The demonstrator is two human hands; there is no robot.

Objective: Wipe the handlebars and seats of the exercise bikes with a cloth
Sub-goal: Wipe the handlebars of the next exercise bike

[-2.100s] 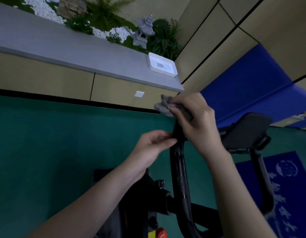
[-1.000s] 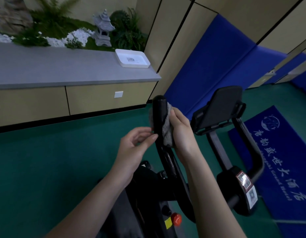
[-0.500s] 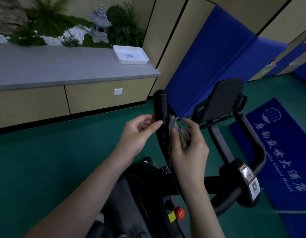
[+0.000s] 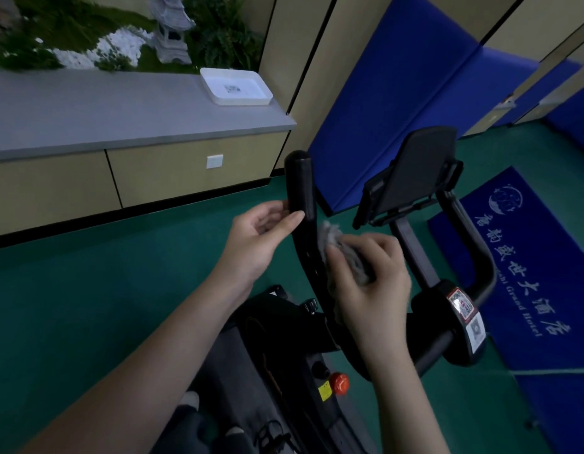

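Note:
A black exercise bike stands under me on the green floor. Its left handlebar [image 4: 300,188] rises upright in the middle of the view, and its right handlebar [image 4: 474,253] curves down at the right. My right hand [image 4: 369,283] grips a crumpled grey cloth [image 4: 344,253] against the right side of the left bar, about halfway down it. My left hand [image 4: 261,237] touches the left side of the same bar near its top with thumb and fingertips, fingers loosely bent. The seat is out of view.
A black tablet holder [image 4: 412,172] sits between the bars. A red knob [image 4: 339,384] is on the frame below. A grey counter [image 4: 120,116] with a white tray [image 4: 235,86] runs along the left wall. Blue mats [image 4: 398,93] lean at the right, and a blue rug [image 4: 530,257] lies beside the bike.
My right hand has slid the cloth down the left handlebar from its top to about halfway. My left hand has stayed by the bar's upper part. My view turned right.

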